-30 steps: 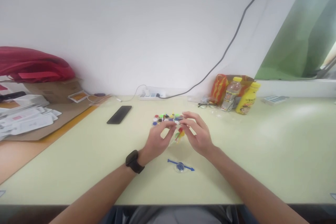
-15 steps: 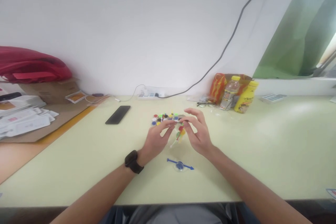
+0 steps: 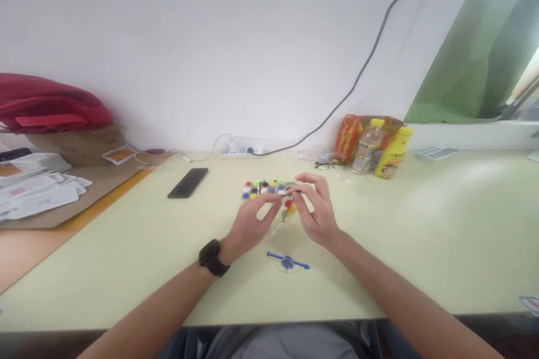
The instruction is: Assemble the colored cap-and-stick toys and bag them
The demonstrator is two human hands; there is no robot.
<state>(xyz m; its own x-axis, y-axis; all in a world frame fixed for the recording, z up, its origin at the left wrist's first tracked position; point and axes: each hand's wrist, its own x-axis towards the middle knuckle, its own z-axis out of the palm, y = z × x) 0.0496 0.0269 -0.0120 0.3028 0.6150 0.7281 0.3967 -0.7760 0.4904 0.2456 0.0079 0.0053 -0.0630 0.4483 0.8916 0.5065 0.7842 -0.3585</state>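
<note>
My left hand and my right hand meet above the pale green table, fingertips pinched together on a small part I cannot make out. Just below the fingers lies a bundle of coloured sticks with red, yellow and green ends. Behind the hands sits a cluster of small coloured discs. In front of the hands, a blue stick with a clear round hub rests on the table. A black watch is on my left wrist.
A black phone lies to the left. A power strip with cables sits at the wall. Bottles, an orange bag and glasses stand at the back right. Papers, cardboard and a red bag are far left.
Both hands stay pinched together at the same spot, with only small finger shifts. The camera view has drifted slightly.
</note>
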